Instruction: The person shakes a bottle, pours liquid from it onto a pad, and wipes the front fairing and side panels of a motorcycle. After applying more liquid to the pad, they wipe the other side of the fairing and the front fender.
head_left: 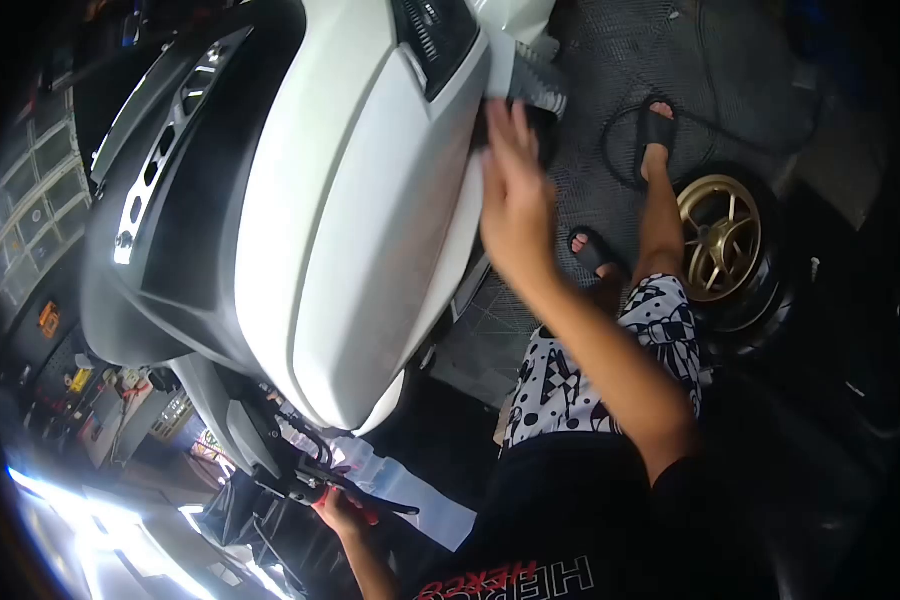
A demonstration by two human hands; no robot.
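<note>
A motorcycle with white body panels [390, 200] fills the middle of the view. My right hand [518, 205] is at the panel's right edge, fingers stretched out and slightly blurred, with a dark part of the bike behind the fingertips. Nothing shows in its grasp. At the lower left, my left hand [343, 512] is wrapped round the red handlebar grip [362, 508]. A black lever [402, 508] reaches out beside that grip. Between the white panels and a slotted silver trim piece [158, 160] runs a dark glossy section [205, 190].
A gold-rimmed wheel [720, 238] with its tyre lies on the dark textured floor beside my sandalled feet [658, 125]. Near them loops a black hose [610, 130]. A translucent plastic piece [420, 500] is below the bike. A bench [135, 425] with tools stands at left.
</note>
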